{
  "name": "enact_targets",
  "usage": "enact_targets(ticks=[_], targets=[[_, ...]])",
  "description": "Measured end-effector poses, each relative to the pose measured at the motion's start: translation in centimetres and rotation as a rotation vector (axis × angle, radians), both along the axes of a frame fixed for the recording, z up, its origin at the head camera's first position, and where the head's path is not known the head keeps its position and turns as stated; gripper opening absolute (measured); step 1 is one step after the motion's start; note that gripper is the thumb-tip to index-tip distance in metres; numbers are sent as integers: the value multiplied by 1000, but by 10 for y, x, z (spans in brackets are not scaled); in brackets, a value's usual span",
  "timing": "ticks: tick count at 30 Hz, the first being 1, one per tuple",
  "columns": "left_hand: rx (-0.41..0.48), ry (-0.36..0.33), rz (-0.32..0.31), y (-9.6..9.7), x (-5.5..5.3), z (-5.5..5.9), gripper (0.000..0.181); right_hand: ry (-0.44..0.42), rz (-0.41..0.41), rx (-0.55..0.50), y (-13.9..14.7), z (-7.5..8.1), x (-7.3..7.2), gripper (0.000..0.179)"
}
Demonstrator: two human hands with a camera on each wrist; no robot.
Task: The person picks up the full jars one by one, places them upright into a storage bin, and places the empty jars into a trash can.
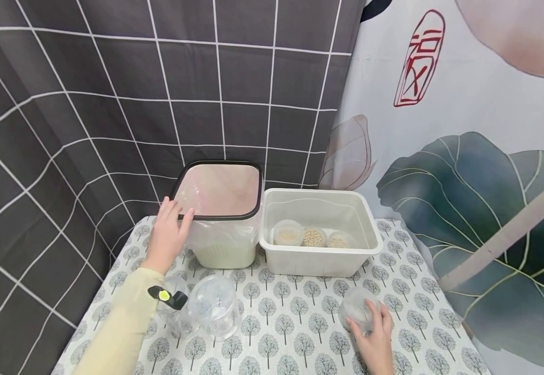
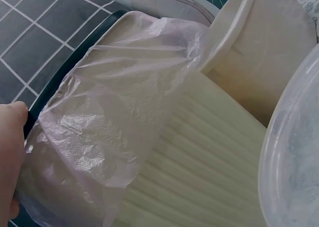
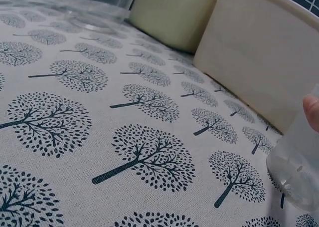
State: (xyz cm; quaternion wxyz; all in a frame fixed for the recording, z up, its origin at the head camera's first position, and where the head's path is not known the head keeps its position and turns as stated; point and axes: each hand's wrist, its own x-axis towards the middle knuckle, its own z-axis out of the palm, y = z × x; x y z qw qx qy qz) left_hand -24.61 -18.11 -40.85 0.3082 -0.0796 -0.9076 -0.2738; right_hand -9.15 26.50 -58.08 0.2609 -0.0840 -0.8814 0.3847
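Left hand [image 1: 165, 239] is relaxed, fingers spread, touching the black rim of the bag-lined bin [image 1: 225, 252] at its near left corner. Right hand [image 1: 376, 341] has a clear cup [image 1: 355, 304] gripped, thumb and fingers around it, in front of the white tub [image 1: 318, 264] on the counter [image 1: 295, 359].

Bin [image 1: 225, 257] pale green, rim [image 1: 225, 217] black; tub [image 1: 318, 262] off-white; tablecloth [image 1: 295, 315] tree-printed.
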Motion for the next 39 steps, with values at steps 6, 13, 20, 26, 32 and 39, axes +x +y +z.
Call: enact_targets(ticks=[6,13,20,26,32,39], targets=[[-14,-6,3,-1,-2,2,54,-25,-25,-47,-1,3,0,66],[-20,-28,6,-3,-2,3,55,-51,-40,-65,0,10,2,65],[-14,-20,10,-4,0,4,55,-26,10,-92,-2,20,2,64],[-19,-28,-8,-4,0,1,56,2,35,-90,-3,29,2,65],[-19,-8,-4,-4,0,1,54,146,94,-45,-3,39,-1,69],[-27,19,17,-3,-1,1,51,239,113,-4,-6,55,-5,70]])
